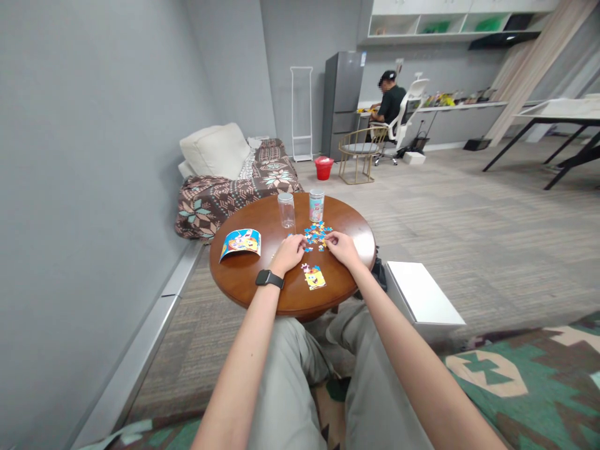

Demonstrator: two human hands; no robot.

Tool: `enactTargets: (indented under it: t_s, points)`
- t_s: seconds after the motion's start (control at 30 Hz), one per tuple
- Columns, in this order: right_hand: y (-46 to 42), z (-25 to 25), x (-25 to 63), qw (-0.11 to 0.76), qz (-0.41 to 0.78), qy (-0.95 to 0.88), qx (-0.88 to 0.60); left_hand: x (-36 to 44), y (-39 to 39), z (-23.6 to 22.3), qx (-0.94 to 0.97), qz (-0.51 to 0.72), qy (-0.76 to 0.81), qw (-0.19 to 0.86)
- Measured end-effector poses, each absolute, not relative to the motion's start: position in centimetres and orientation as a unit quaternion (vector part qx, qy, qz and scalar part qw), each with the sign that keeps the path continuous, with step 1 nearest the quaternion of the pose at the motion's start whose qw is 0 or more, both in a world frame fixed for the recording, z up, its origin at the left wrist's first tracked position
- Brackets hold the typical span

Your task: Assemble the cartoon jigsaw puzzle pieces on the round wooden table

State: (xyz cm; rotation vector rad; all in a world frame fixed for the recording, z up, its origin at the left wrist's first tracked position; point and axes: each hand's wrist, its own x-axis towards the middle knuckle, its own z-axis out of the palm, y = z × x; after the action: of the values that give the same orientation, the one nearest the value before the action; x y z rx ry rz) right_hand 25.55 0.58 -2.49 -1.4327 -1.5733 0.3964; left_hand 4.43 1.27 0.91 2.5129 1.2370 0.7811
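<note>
A loose heap of blue and yellow jigsaw puzzle pieces (317, 231) lies on a round brown wooden table (253, 284). My left hand (290, 251), with a dark watch on its wrist, rests at the heap's left side, fingers curled in; whatever they hold is hidden. On the right, my right hand (343, 247) has thumb and finger pinched at the heap's edge, on what looks like a puzzle piece. Nearer to me lies a partly joined puzzle (314, 277) showing a yellow cartoon face. A curved picture sheet (241, 242) with a similar cartoon is at the left.
Behind the heap stand a clear lidded jar (286, 212) and a printed can (316, 206). A white box (422, 290) is on the floor right of the table. Farther off are a red bucket (323, 169), a gold-framed chair (359, 150) and a seated person (392, 103).
</note>
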Motion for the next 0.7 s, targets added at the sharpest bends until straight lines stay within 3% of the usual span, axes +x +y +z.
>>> enactTargets:
  t_s: [0.7]
  points:
    - [0.25, -2.27, 25.44, 0.41, 0.091, -0.681, -0.599, 4.1, 1.01, 1.15, 0.827, 0.242, 0.502, 0.072]
